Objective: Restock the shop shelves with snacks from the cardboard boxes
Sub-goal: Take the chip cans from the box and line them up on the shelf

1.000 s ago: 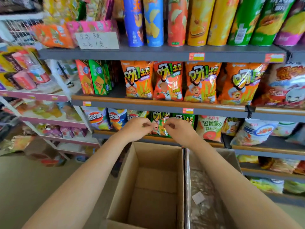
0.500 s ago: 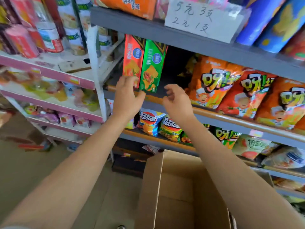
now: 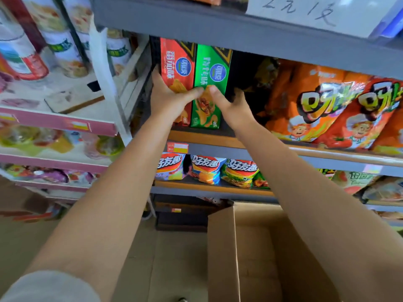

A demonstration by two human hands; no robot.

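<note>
- Shelf unit (image 3: 218, 147), grey with a wooden lip, several tiers; the middle tier carries the boxed snacks at its left end and the orange bags to the right.
- Cardboard box (image 3: 221, 247), brown, open at the top, near and right of centre, below the shelves; its inside is mostly hidden by the right forearm.
- Orange snack bags (image 3: 327, 110), upright in a row on the middle tier, right of the hands; smaller chip bags (image 3: 207, 171) on the tier below.
- Red snack box (image 3: 176, 68), upright at the far left of the middle tier; touching the green snack box (image 3: 209, 83) on its right.
- Left hand (image 3: 168, 99), fingers wrapped round the left edge of the red snack box, thumb across the fronts of both boxes.
- Right hand (image 3: 231, 105), thumb pressed on the green box front, fingers curled round its right edge.
- Price tag (image 3: 177, 148), red and yellow, on the shelf lip below the boxes.
</note>
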